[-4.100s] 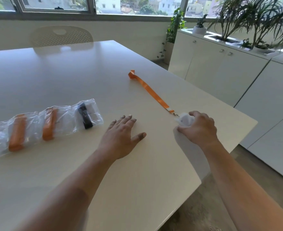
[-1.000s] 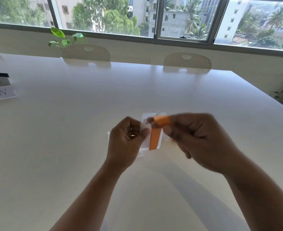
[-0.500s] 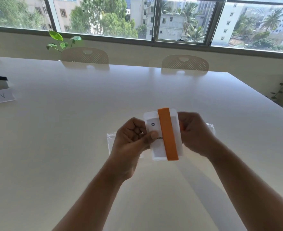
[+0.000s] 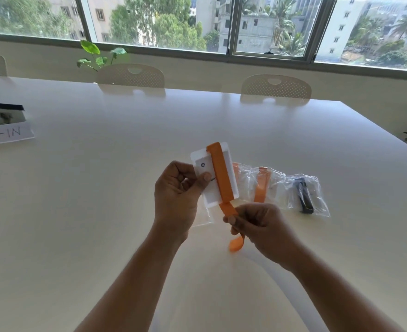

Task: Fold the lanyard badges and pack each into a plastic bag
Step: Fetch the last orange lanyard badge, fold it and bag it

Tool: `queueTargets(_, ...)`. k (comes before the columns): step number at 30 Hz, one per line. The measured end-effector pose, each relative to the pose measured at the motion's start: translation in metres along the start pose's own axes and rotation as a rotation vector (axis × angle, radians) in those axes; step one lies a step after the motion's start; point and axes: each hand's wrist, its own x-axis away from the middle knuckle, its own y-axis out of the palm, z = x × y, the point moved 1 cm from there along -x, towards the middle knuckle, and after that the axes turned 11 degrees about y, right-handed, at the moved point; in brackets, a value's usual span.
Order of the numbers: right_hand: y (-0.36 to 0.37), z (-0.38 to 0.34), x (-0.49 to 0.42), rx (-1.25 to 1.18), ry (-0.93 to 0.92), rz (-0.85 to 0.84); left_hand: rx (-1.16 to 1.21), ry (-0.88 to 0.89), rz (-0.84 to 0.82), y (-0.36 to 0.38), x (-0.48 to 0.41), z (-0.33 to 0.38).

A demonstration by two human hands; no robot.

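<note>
My left hand [image 4: 177,192] pinches the left edge of a white badge card [image 4: 212,188] held above the table. An orange lanyard strap [image 4: 221,173] runs lengthwise over the card's face. My right hand [image 4: 260,226] grips the strap just below the card, and a loose orange end [image 4: 236,244] curls out under that hand. Behind the card lie packed plastic bags: one with an orange lanyard [image 4: 261,185], one with a black lanyard [image 4: 304,197], and another partly hidden by the card. An empty-looking clear bag [image 4: 203,220] lies under my hands.
The white table [image 4: 101,212] stretches wide to the left and front. A sign reading "CK-IN" [image 4: 3,135] sits at the far left with a dark-edged box behind it. Chairs [image 4: 275,86] stand along the far side under the window.
My right hand dropped from beside the card to below it, now gripping the strap's lower part. The view shifted, bringing the packed bags into sight on the right.
</note>
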Motion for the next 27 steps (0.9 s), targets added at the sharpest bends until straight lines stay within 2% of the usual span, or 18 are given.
queueTargets(3, -0.004, -0.008, 0.003, 0.091, 0.032, 0.023, -0.269, 0.177, -0.037, -0.001, 0.001, -0.005)
queueTargets(6, -0.004, -0.014, 0.006, 0.125, 0.022, 0.013, -0.410, 0.287, -0.029, -0.002, 0.002, -0.008)
queueTargets(9, -0.002, -0.024, 0.010, 0.237, -0.046, 0.031, -0.471, 0.305, -0.044, -0.002, 0.004, -0.012)
queueTargets(13, -0.010, -0.036, 0.007, 0.289, -0.187, 0.231, -0.442, 0.195, -0.116, 0.002, 0.006, -0.013)
queueTargets(16, -0.019, -0.042, 0.000, 0.105, -0.151, 0.302, -0.254, 0.027, -0.182, 0.008, 0.007, -0.010)
queueTargets(18, -0.018, -0.043, -0.004, -0.168, -0.082, 0.253, -0.090, -0.077, -0.240, 0.013, 0.010, -0.008)
queueTargets(21, -0.012, -0.034, -0.008, -0.467, -0.004, 0.168, -0.018, -0.142, -0.276, 0.016, 0.015, -0.008)
queueTargets(27, -0.008, -0.014, -0.005, -0.536, 0.004, 0.172, 0.003, -0.211, -0.289, 0.019, 0.022, -0.013)
